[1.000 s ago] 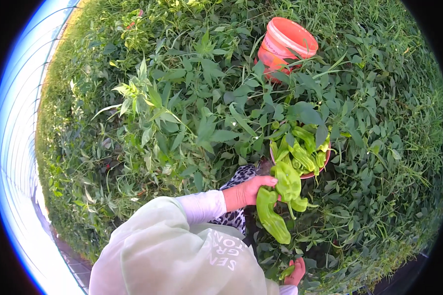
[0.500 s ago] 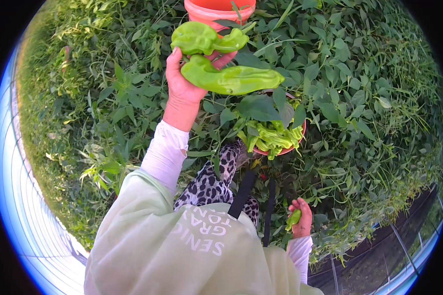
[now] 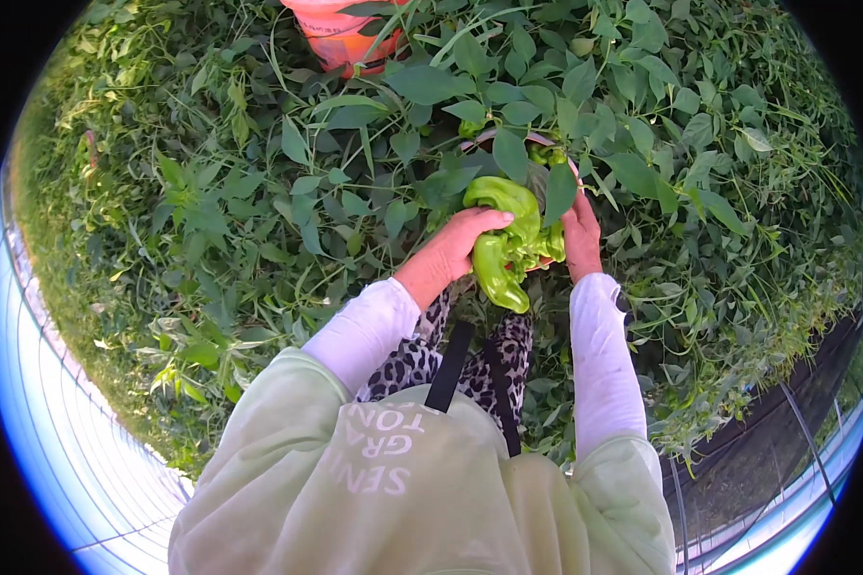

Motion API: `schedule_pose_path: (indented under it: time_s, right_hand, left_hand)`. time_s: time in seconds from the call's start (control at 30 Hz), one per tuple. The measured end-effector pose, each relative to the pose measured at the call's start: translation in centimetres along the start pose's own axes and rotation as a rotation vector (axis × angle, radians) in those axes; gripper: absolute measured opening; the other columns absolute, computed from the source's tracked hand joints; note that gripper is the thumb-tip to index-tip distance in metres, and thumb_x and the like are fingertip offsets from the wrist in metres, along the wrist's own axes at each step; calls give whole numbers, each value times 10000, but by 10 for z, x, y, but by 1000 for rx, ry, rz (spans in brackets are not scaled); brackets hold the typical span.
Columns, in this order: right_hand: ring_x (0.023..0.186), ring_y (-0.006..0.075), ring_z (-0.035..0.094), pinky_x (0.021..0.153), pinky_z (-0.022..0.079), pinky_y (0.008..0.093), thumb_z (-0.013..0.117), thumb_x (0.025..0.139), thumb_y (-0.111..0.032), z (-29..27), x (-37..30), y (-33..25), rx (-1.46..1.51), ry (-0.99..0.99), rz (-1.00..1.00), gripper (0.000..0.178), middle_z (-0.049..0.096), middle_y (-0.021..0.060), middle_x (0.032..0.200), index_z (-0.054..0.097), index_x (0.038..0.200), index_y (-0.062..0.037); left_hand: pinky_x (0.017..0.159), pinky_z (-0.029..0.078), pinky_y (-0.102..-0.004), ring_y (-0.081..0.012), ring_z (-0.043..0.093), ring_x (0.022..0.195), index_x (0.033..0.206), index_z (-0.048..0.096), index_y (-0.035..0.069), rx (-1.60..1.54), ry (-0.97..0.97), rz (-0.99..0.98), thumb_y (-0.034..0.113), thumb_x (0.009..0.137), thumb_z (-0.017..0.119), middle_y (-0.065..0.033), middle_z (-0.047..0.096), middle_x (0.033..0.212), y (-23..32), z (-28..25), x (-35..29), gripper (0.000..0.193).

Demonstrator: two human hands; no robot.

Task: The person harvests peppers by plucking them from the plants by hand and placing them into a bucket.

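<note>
My left hand (image 3: pixel 451 244) is closed on two large light-green peppers (image 3: pixel 499 278), its thumb lying across them. It holds them low over a reddish bucket (image 3: pixel 574 169) that has other green peppers (image 3: pixel 554 240) in it. Leaves and the held peppers cover most of this bucket. On its right side my right hand (image 3: pixel 582 240) is wrapped against the rim, with the fingertips partly behind a leaf. No pepper shows in the right hand.
A second bucket, orange-red (image 3: pixel 340 38), stands among the plants at the top, left of centre. Dense leafy plants (image 3: pixel 230 220) surround both buckets. My legs in spotted trousers (image 3: pixel 403 369) are just below the pepper bucket, with dark straps (image 3: pixel 449 369) hanging in front.
My left hand has come down and right with the two peppers, from near the orange-red bucket. My right hand has risen from low right to the pepper bucket; its small pepper is out of sight.
</note>
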State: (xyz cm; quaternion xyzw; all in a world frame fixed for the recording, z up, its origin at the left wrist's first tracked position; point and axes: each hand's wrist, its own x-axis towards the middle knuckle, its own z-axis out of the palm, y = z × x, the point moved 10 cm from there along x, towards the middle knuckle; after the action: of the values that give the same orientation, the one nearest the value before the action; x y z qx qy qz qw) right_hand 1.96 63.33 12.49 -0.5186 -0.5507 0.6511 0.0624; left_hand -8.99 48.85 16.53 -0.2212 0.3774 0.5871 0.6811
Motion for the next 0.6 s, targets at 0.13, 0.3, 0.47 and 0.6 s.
schedule_pose_path:
  time_s: [0.13,0.3,0.47,0.6]
  right_hand:
    - [1277,266,420,1056,319,346,584,885,-270,2,2,0,-40,-35,-161,538,448,166,1376,449,1351,-36]
    - [1302,385,358,1082,293,427,658,800,-410,10,-41,-19,-372,-163,-403,686,367,241,1405,449,1341,-43]
    - [1275,398,358,1067,318,466,767,661,-294,29,-58,-16,-665,-185,-519,770,387,207,1381,447,1316,-49]
    - [1223,389,420,1025,364,466,773,645,-211,35,-64,-20,-717,-178,-634,673,488,175,1297,507,1233,-21]
  left_hand:
    - [771,537,-413,-257,647,860,1091,575,-22,20,296,86,233,759,736,-136,641,1012,-10,-35,35,449]
    - [745,516,-374,-240,624,842,1067,580,-60,-42,481,216,247,732,758,-158,632,999,-15,-43,57,488]
    - [727,493,-382,-254,612,844,1089,588,-60,87,659,282,292,732,757,-154,633,1016,-11,-43,61,530]
    - [830,483,-458,-277,592,997,1192,559,41,132,635,180,298,785,705,-108,588,1180,-11,-32,52,504]
